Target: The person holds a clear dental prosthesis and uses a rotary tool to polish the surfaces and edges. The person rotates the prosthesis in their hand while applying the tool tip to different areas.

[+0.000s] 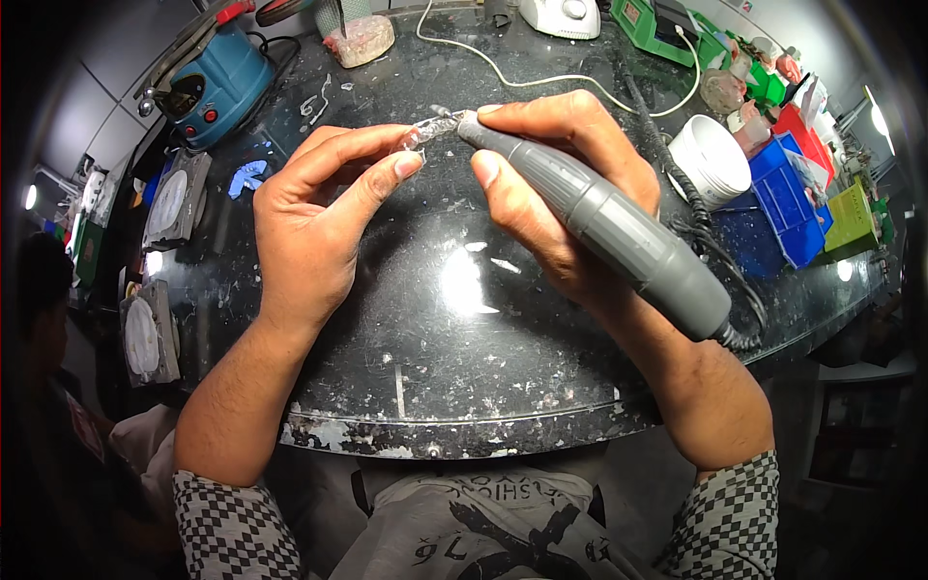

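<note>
Dark lettering [518,490] and digits [438,553], upside down in view, stand on the grey shirt [411,512].

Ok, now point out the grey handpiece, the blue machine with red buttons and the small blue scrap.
Grey handpiece [604,220]: head view, middle of its body.
Blue machine [235,75]: head view, its casing.
Small blue scrap [247,179]: head view, its middle.

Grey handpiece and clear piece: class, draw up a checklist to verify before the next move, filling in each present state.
1. Grey handpiece gripped in the right hand: ok.
2. Clear piece pinched between thumb and fingers of the left hand: ok.
3. Cord away from the left hand: ok, it curls off to the right.
4. Gloves worn: not ok, both hands are bare.
5. Tabletop free of scraps: not ok, a blue scrap lies there.
6. Handpiece stopped: cannot tell.
</note>
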Motion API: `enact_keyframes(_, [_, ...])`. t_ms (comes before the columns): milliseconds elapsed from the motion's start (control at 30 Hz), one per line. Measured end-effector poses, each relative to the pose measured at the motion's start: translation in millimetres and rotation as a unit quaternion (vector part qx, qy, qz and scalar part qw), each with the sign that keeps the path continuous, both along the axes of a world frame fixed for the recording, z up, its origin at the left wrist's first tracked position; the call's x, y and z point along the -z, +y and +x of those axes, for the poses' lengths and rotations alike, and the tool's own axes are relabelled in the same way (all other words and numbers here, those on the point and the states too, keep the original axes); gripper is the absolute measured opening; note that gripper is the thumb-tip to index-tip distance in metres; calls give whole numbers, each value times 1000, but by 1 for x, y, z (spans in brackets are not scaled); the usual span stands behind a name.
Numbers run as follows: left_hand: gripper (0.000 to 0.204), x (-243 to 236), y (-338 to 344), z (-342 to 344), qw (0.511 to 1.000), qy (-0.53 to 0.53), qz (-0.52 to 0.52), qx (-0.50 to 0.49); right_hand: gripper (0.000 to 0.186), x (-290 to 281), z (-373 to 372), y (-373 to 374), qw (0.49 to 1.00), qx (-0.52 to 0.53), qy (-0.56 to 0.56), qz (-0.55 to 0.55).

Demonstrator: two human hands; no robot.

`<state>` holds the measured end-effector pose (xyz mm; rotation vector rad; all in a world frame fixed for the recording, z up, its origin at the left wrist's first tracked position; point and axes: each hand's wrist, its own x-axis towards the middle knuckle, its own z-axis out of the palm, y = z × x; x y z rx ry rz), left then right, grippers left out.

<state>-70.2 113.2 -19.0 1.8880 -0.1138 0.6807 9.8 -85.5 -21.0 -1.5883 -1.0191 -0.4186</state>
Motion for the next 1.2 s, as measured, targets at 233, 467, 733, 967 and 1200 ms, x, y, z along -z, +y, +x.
enact_keyframes(233, [20,1,1,0,1000,3,17,-4,27,-3,-2,0,999,-4,34,-17])
enact_keyframes(467, [20,1,1,0,1000,10,15,-4,24,1,4,0,1000,-10,2,-12])
enact_keyframes(733, [19,1,0,-1,1000,9,15,-10,24,0,1,0,999,-14,24,-20])
enact_keyframes(967, [19,2,1,1,1000,12,4,-10,25,1,0,5,999,-12,38,5])
enact_keyframes(1200, [19,-1,2,0,996,-8,81,-32,26,8,0,11,998,-14,34,49])
